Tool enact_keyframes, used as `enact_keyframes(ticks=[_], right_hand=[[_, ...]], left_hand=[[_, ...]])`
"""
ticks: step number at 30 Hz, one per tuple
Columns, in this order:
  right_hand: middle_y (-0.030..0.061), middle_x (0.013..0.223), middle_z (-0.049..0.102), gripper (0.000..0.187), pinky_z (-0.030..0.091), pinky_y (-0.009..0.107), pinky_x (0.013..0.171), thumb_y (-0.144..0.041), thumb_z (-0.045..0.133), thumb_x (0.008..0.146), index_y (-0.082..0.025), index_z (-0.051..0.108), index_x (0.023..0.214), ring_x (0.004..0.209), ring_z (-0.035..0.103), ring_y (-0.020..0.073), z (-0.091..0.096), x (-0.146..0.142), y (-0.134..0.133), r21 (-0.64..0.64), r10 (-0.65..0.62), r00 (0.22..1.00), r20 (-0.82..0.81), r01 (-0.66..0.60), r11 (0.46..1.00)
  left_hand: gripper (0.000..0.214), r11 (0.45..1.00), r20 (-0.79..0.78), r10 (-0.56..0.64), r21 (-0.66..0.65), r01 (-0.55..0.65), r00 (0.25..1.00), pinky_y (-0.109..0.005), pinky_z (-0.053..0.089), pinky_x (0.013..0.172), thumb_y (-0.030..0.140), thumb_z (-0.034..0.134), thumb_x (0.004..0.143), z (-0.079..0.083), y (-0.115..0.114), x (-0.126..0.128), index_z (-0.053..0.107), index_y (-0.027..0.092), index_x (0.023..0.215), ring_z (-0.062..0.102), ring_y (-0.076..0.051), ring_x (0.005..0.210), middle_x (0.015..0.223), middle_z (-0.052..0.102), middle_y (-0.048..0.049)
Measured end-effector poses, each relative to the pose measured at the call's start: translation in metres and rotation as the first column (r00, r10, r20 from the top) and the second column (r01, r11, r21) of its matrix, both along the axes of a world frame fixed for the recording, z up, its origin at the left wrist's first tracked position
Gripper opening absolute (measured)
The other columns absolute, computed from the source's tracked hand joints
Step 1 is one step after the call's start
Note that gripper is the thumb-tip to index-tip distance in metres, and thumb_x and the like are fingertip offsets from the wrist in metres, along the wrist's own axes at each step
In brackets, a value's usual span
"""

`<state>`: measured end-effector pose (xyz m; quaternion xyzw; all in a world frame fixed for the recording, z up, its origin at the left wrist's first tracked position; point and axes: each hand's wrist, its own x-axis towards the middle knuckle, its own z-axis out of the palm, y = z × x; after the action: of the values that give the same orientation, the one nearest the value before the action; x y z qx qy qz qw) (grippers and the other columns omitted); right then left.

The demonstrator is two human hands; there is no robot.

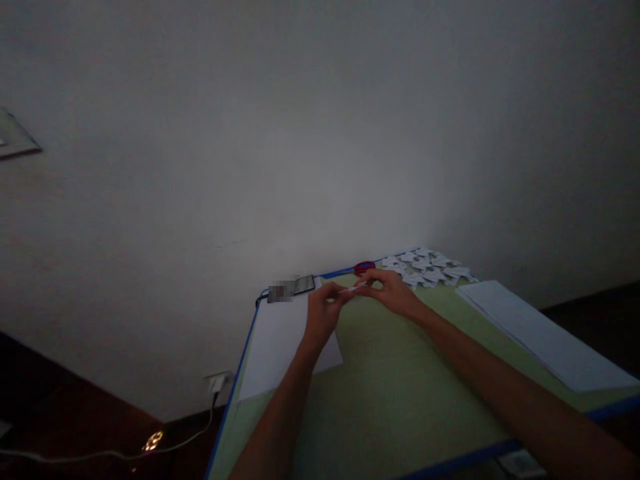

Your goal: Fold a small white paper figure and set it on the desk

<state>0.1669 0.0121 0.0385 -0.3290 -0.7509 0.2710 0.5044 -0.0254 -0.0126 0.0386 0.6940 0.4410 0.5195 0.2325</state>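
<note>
Between my two hands is a small folded piece of white paper (354,288), held just above the table. My left hand (327,303) pinches its left end between thumb and fingers. At the other end, my right hand (387,291) grips it the same way. Much of the paper is hidden behind my fingertips. Under my left wrist lies a flat white sheet of paper (280,340). Beyond my right hand, red-handled scissors (365,268) rest near the table's back edge, beside several small folded white paper pieces (430,267) set out in rows.
The green table (390,387) has a blue edge and stands against a grey wall (320,133). A phone (304,285) lies at the back left with a cable. A stack of white paper (540,333) lies on the right. A plug (217,383) with a white cord sits in the wall socket.
</note>
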Motion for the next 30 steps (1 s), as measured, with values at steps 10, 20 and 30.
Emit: enact_keyframes(ticks=[10, 20, 30], right_hand=[[0.0055, 0.090, 0.072, 0.030, 0.050, 0.030, 0.076, -0.048, 0.064, 0.088, -0.019, 0.070, 0.093, 0.081, 0.064, 0.0186, -0.005, -0.005, 0.002, -0.008, 0.093, 0.996, 0.015, -0.093, 0.996], [0.0004, 0.079, 0.063, 0.025, 0.042, 0.025, 0.064, -0.043, 0.059, 0.091, -0.019, 0.062, 0.086, 0.071, 0.056, 0.0145, -0.009, -0.013, -0.001, -0.043, 0.125, 0.991, -0.050, -0.127, 0.991], [-0.0015, 0.071, 0.058, 0.033, 0.041, 0.025, 0.059, -0.051, 0.063, 0.087, -0.019, 0.065, 0.091, 0.065, 0.053, 0.0141, -0.007, -0.011, 0.004, -0.147, 0.016, 0.987, -0.158, -0.040, 0.988]], left_hand=[[0.032, 0.993, 0.082, -0.099, -0.055, 0.103, 0.992, -0.029, 0.055, 0.075, 0.049, 0.072, 0.081, -0.001, -0.002, 0.002, 0.074, 0.017, 0.082, 0.068, -0.019, 0.081, 0.086, 0.074, -0.0066], [0.029, 0.969, 0.239, -0.143, -0.165, 0.186, 0.960, -0.028, 0.053, 0.069, 0.045, 0.074, 0.077, -0.001, -0.003, 0.001, 0.071, 0.017, 0.078, 0.067, -0.017, 0.073, 0.078, 0.072, -0.0044], [0.030, 0.984, 0.177, -0.083, -0.138, 0.109, 0.981, -0.028, 0.054, 0.072, 0.042, 0.079, 0.074, 0.001, -0.003, 0.005, 0.074, 0.016, 0.089, 0.068, -0.017, 0.078, 0.087, 0.074, -0.0049]])
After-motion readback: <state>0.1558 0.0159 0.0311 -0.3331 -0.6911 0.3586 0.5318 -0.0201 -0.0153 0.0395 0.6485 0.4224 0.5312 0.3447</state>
